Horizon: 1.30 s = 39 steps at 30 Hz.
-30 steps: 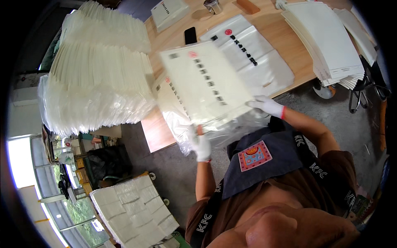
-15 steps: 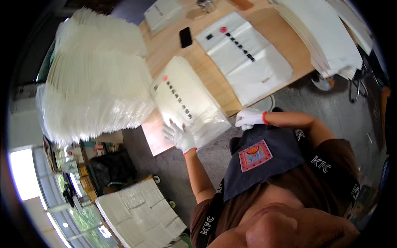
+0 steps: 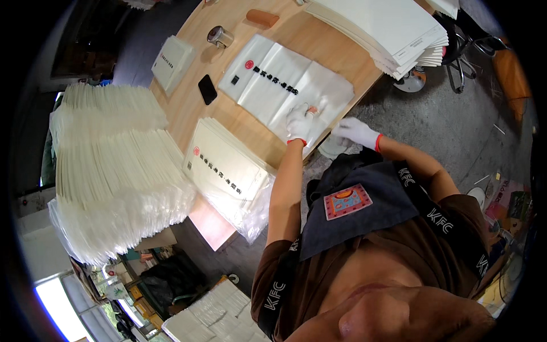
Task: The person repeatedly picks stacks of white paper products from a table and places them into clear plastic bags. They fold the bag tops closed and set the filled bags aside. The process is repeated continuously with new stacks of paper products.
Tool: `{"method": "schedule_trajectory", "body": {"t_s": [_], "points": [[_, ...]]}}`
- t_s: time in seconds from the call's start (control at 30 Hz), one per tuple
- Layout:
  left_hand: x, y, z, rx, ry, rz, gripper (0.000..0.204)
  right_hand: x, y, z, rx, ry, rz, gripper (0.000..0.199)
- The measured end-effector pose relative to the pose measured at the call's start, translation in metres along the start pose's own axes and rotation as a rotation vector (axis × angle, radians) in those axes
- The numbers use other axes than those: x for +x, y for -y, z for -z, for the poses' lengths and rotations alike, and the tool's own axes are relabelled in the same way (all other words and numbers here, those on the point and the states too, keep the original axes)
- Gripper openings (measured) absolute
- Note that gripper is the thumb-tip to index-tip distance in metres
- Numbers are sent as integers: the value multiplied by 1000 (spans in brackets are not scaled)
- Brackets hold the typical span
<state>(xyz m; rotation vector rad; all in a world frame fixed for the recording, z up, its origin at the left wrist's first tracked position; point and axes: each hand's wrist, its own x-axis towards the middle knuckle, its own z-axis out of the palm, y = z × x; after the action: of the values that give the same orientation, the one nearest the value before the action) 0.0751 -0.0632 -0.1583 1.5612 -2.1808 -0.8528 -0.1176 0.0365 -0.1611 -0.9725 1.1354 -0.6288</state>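
Note:
A flat clear plastic bag [image 3: 285,85] with black print and a red dot lies on the wooden table [image 3: 250,131]. My left hand [image 3: 299,122], in a white glove, grips the bag's near edge by the table's rim. My right hand [image 3: 356,131], also gloved with a red cuff, hovers just right of it at the bag's near corner, fingers spread and pointing left. To the left, a pile of filled bags [image 3: 228,168] rests on the table's near end, partly hanging over the edge.
A tall heap of white bags [image 3: 108,165] fills the left. A stack of white sheets [image 3: 387,28] sits at the far right of the table. A black phone [image 3: 207,89], white box [image 3: 171,57] and metal tin [image 3: 219,37] lie beyond. A chair base [image 3: 416,80] stands on the floor.
Both hands carried a filled bag to the left, laid it on the pile and let go. They have since moved right to the flat bag's near edge.

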Motion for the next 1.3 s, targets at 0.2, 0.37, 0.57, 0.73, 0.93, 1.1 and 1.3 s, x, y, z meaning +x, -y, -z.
{"method": "schedule_trajectory", "body": {"t_s": [0.2,0.37,0.57,0.73,0.93,1.1,1.3], "points": [[15,-17,24,91,-40,183,21,75,45,6,41,-303,77,40],[36,4,88,-1230,-302,-110,15,70,38,40,-852,-387,113,41],[19,-80,89,-577,-139,-48,13,15,106,27,-409,-254,240,51],[-50,-167,36,-184,-88,-482,14,47,104,-12,-504,-285,297,34],[-23,-153,10,-126,-37,-433,17,-20,82,34,-943,-270,462,17],[1,-118,17,-490,-53,-73,17,-93,107,116,-1321,-906,959,17],[38,-166,-4,-816,175,-105,24,-98,105,200,-1705,-800,734,26]]}}
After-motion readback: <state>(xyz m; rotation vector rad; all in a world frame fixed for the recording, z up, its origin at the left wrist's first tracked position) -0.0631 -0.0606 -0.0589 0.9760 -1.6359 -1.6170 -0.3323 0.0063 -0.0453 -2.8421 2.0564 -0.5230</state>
